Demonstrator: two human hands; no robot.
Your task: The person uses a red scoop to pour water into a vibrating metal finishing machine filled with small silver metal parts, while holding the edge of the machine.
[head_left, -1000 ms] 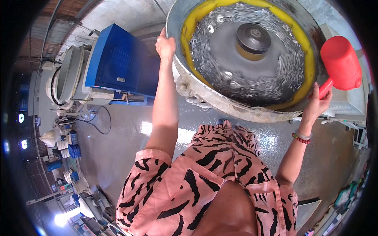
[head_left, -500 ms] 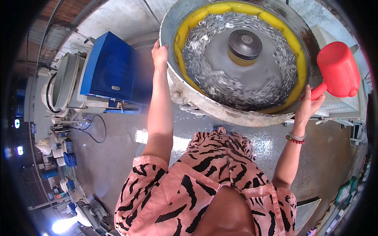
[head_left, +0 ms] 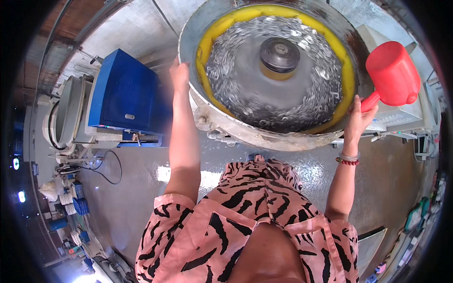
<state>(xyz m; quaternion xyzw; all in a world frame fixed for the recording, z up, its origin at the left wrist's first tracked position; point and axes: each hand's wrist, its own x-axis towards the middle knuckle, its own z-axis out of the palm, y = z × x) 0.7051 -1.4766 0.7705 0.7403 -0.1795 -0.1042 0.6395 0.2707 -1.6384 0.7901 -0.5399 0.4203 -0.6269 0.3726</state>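
Note:
A big round tub (head_left: 222, 123) with a pale, worn outer wall and a yellow lining (head_left: 348, 75) stands in front of me. Many small shiny metal pieces (head_left: 226, 78), smeared by motion, ring its dark round centre hub (head_left: 279, 55), in greyish liquid. My left hand (head_left: 179, 75), somewhat blurred, grips the tub's left rim. At the right rim, my right hand (head_left: 359, 121) is closed around the handle of a red plastic dipper (head_left: 392, 70). The dipper's cup sticks out past the tub's right side, and what it contains is hidden.
To the left stand a blue cabinet (head_left: 125, 89) and another round machine (head_left: 71, 113), with a black cable (head_left: 120, 172) on the wet floor (head_left: 137, 207). A pale box-shaped unit (head_left: 394, 115) is beyond the dipper. A flat panel (head_left: 370, 250) lies at lower right.
The tub, both hands and the dipper sit slightly farther left in the picture, as does the blue cabinet. The metal pieces have shifted inside the tub. Both grips look the same.

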